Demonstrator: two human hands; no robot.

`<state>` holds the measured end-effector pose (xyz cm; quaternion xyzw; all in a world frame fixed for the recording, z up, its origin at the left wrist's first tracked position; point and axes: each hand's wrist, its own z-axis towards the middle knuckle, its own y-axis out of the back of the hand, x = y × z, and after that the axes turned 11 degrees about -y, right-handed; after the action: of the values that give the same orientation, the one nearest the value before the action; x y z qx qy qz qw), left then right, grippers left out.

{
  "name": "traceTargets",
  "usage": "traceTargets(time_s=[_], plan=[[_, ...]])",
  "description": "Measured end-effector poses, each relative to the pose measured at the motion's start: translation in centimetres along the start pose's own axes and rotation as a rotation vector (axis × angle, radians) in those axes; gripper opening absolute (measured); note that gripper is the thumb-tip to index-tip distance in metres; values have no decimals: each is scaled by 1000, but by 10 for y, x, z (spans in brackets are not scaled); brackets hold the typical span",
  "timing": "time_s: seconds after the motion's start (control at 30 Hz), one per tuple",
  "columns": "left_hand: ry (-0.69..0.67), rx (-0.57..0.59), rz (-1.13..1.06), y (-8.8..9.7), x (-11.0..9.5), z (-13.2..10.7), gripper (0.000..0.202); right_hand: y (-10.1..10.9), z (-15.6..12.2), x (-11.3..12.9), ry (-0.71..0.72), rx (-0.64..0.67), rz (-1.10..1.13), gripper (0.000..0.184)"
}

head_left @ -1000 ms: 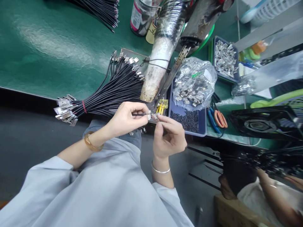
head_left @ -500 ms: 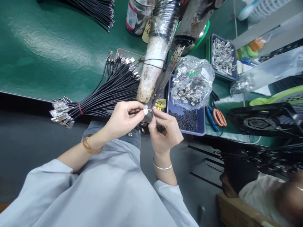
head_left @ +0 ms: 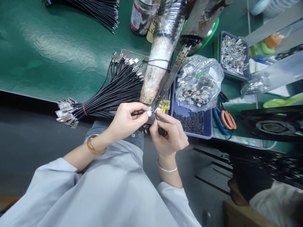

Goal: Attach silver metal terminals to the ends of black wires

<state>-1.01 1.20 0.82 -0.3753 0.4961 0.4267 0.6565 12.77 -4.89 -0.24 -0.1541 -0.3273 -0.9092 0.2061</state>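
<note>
My left hand (head_left: 124, 119) pinches a black cable (head_left: 137, 113) close to its end, between thumb and index finger. Close beside that end, my right hand (head_left: 170, 134) has its thumb and fingers bent around a thin wire-like strand (head_left: 155, 116); most of it is hidden. The right index fingertip is at or very near the cable's tip, where the small parts are too fine to make out. Just behind both hands, a long metal bar (head_left: 171, 75) slants down beside a plastic-wrapped tube (head_left: 156, 72). A yellow piece (head_left: 163, 107) lies right of the bar's lower end.
Left of the tube lies a bundle of black cables (head_left: 111, 90) with metal USB plugs, tied with a red band (head_left: 84, 109). A blue tray (head_left: 208, 132) holds black bits and a bag of metal connectors (head_left: 201, 82). Orange-handled scissors (head_left: 228, 119) lie right. Another person (head_left: 248, 183) sits lower right.
The whole view has shifted, so things appear a little further right. Both hands stay together at the cable end; the right fingers have shifted slightly, and the thin strand shows more clearly.
</note>
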Motion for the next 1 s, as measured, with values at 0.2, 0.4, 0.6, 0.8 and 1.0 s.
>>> traceTargets(time_s=[0.2,0.4,0.6,0.8,1.0], plan=[[36,27,-13,0,1,-1,19,2,-2,-2,23,4,-21,18],[7,94,47,2,-4,-2,18,3,1,1,-156,-25,78,14],[-79,57,120,2,-3,-2,19,6,4,2,-480,160,305,9],[-101,-7,156,-1,2,1,18,7,9,1,-312,140,190,12],[-104,-28,130,-1,1,3,19,6,15,2,-248,114,160,15]])
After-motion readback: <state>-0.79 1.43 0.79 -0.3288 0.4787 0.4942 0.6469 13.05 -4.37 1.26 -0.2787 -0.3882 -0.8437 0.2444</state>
